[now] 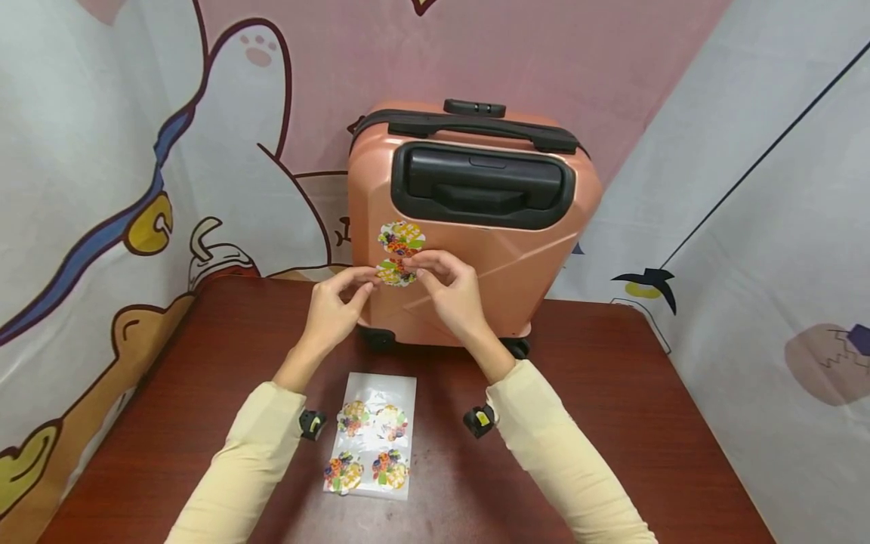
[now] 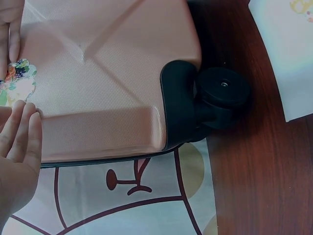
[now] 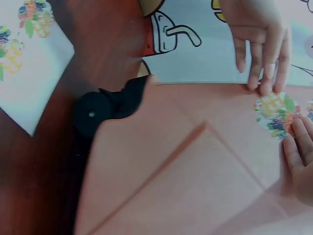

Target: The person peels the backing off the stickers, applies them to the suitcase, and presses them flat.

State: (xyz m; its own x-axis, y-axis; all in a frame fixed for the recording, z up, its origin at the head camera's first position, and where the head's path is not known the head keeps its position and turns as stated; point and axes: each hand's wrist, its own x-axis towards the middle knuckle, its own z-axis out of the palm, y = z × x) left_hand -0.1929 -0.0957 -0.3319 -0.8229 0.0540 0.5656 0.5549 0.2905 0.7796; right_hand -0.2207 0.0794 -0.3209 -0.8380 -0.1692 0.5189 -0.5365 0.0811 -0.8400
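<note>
An upright salmon-pink suitcase (image 1: pixel 506 264) stands on the table, its broad face toward me. Against its left side is a colourful fruit-print sticker (image 1: pixel 396 273), just below another fruit sticker (image 1: pixel 402 237) that lies on the shell. My left hand (image 1: pixel 331 308) pinches the lower sticker's left edge between thumb and fingers. At its right edge, my right hand (image 1: pixel 460 296) pinches it the same way. The right wrist view has this sticker (image 3: pixel 272 113) close over the shell, fingertips at two of its edges. In the left wrist view, fingers partly cover the sticker (image 2: pixel 25 82).
A white backing sheet (image 1: pixel 381 384) with several fruit stickers lies on the brown table (image 1: pixel 598 423) in front of the suitcase. Black wheels (image 1: pixel 377 338) support the case. A cartoon-printed cloth (image 1: pixel 516 60) hangs behind it and along the sides.
</note>
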